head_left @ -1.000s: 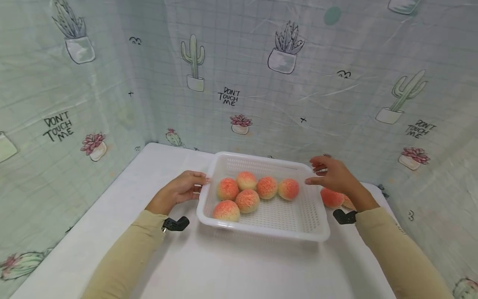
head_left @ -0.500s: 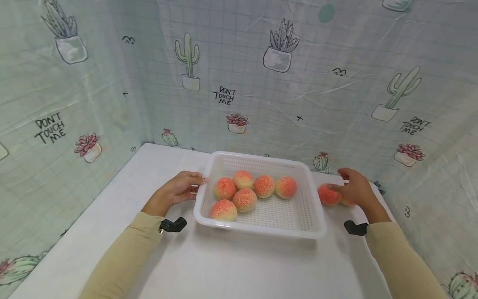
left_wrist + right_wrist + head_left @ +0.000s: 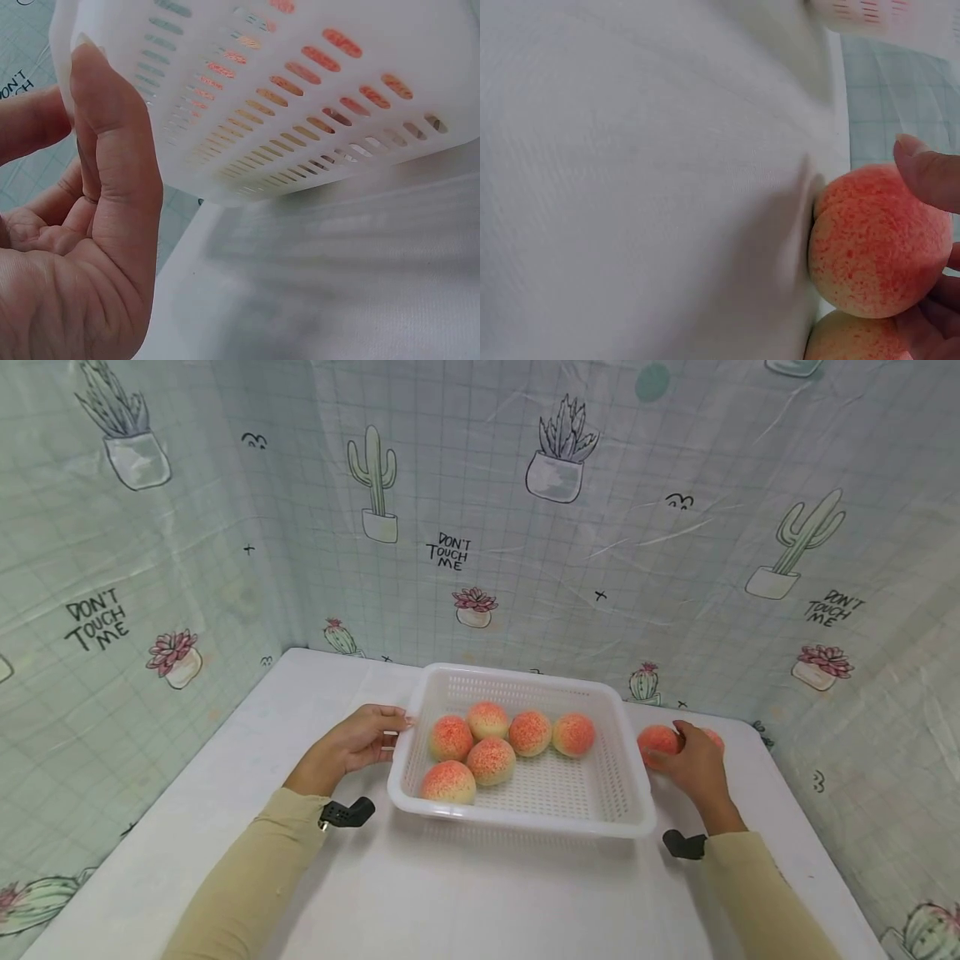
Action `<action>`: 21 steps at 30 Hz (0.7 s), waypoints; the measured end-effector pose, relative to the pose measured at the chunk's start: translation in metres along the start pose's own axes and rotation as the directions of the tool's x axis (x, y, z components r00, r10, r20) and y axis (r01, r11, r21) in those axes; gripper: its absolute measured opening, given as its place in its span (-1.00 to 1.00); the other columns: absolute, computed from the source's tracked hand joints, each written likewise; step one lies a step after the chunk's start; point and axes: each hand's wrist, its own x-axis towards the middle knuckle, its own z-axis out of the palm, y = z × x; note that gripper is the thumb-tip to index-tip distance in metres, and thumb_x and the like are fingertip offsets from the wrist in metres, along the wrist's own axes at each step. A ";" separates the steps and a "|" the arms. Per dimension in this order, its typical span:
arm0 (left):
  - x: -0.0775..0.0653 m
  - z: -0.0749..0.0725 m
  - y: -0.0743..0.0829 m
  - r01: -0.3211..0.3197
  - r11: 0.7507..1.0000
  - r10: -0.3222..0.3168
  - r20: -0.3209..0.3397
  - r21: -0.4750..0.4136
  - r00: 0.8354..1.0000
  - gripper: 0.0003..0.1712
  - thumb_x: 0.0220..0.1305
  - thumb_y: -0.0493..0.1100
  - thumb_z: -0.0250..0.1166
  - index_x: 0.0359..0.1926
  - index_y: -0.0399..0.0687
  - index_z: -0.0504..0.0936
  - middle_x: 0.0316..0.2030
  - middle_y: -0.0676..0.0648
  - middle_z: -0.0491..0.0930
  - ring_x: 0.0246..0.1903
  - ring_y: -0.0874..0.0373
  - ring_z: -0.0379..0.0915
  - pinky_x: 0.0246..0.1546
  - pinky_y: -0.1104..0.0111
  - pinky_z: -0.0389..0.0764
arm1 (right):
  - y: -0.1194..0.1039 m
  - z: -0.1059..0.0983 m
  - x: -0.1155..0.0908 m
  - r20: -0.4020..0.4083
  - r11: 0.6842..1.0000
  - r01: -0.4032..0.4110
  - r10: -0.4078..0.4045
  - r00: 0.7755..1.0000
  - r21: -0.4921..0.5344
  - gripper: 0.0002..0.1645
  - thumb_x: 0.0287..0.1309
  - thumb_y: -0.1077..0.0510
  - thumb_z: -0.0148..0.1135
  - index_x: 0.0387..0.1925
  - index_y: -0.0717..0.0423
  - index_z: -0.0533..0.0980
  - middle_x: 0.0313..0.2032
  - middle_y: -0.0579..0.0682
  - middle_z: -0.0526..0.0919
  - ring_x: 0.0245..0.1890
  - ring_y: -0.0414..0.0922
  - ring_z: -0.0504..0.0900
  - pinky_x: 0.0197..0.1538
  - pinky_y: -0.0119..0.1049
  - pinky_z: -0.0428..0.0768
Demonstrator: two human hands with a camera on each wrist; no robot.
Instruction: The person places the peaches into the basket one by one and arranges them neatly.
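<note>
A white plastic basket (image 3: 517, 817) with perforated sides stands on the table, several peaches (image 3: 491, 762) grouped toward its left half. My left hand (image 3: 366, 740) pinches the basket's left rim; up close in the left wrist view, the thumb (image 3: 124, 165) lies along the outer wall. To the right of the basket, my right hand (image 3: 699, 767) grips a red-orange peach (image 3: 658, 741). The right wrist view shows the thumb (image 3: 934, 176) on this peach and the fingers around its far side. Another peach (image 3: 715, 739) lies just beyond that hand, partly hidden by it.
The white tabletop (image 3: 480, 902) extends in front of the basket and off to its left. A curtain (image 3: 480, 502) printed with cacti hangs behind the table and along both sides. Each wrist wears a black camera mount (image 3: 348, 812).
My right hand has moved away from the basket's right end, over to the peaches at the right, and closed around one. The left hand keeps its hold on the rim.
</note>
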 end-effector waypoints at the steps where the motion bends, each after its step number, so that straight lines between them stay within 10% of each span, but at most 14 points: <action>1: 0.000 0.000 0.000 0.001 1.000 -0.001 -0.002 0.000 1.000 -0.74 0.49 -0.20 0.26 0.08 -0.25 0.63 -0.15 -0.01 0.67 -0.18 0.15 0.62 -0.19 0.29 0.79 | -0.001 0.001 0.001 0.008 1.000 -0.004 0.005 1.000 -0.023 0.08 0.23 0.03 0.43 0.55 0.42 0.09 0.43 0.51 0.31 0.40 0.46 0.35 0.33 0.38 0.45; 21: 0.000 -0.001 0.000 0.011 1.000 -0.011 -0.015 0.023 1.000 -0.57 0.50 -0.20 0.25 0.25 -0.37 0.52 -0.11 -0.03 0.68 -0.18 0.14 0.62 -0.17 0.28 0.78 | -0.004 0.004 0.004 0.006 0.966 0.120 -0.122 0.992 -0.228 0.03 0.09 -0.04 0.52 0.41 0.47 0.30 0.23 0.52 0.53 0.20 0.42 0.53 0.21 0.35 0.58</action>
